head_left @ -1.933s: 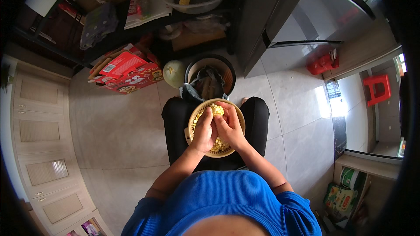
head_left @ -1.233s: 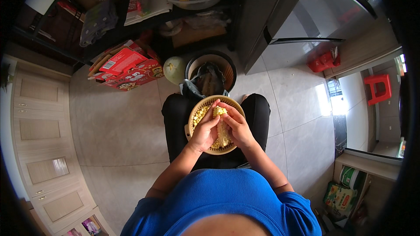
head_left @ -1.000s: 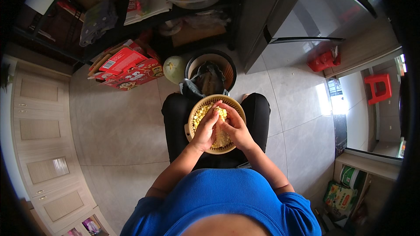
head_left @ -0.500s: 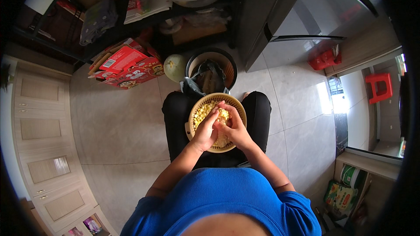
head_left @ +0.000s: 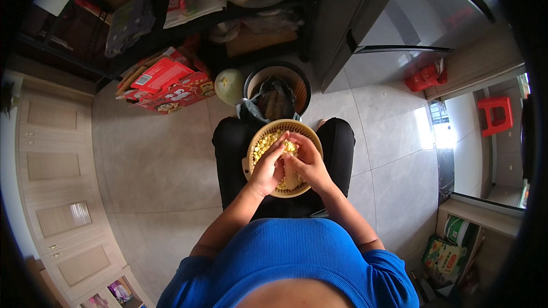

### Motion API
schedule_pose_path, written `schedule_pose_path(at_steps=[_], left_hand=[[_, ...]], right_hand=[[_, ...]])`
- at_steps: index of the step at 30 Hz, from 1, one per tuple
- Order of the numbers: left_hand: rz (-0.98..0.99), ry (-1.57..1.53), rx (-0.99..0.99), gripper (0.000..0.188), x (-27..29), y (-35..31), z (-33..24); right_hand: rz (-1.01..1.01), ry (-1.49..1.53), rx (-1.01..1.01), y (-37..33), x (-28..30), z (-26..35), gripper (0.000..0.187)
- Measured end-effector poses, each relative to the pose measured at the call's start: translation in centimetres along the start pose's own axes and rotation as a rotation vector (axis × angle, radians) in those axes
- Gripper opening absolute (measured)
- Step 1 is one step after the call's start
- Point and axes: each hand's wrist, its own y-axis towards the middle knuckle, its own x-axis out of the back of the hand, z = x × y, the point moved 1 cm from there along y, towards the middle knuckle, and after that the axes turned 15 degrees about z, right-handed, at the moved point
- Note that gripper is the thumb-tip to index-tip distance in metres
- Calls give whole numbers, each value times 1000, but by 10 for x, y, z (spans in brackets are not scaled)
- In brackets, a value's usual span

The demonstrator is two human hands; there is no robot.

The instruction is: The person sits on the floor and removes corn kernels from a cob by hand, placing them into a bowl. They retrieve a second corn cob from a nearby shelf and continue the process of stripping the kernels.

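Mid-frame, my left hand (head_left: 266, 172) and right hand (head_left: 311, 167) clasp a part-stripped corn cob (head_left: 292, 178) between them, its long axis running up the frame, over a tan basket (head_left: 251, 149) of kernels (head_left: 263, 145).

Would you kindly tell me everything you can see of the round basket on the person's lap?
The basket is round and tan, apparently plastic, with a smooth rim, slotted walls and a small tab on its left. It sits open side up on the black trousers. Yellow kernels lie inside. The left hand and right hand hold a partly stripped corn cob over it, hiding much of the interior; whether they touch it is unclear.
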Motion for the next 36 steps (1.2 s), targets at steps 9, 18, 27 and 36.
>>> schedule_pose_path(at_steps=[9,18,27,36], left_hand=[[-142,147,41,33,3,-10,-14],[-212,558,75,24,33,-13,-12],[-224,343,232,25,17,-14,-12],[-325,425,194,21,25,-9,-1]], right_hand=[[70,-178,-124,-4,8,-4,45],[134,-332,-221,-6,12,-6,31],[16,-539,-70,-6,14,-16,28],[-55,-975,62,-6,-2,-7,26]])
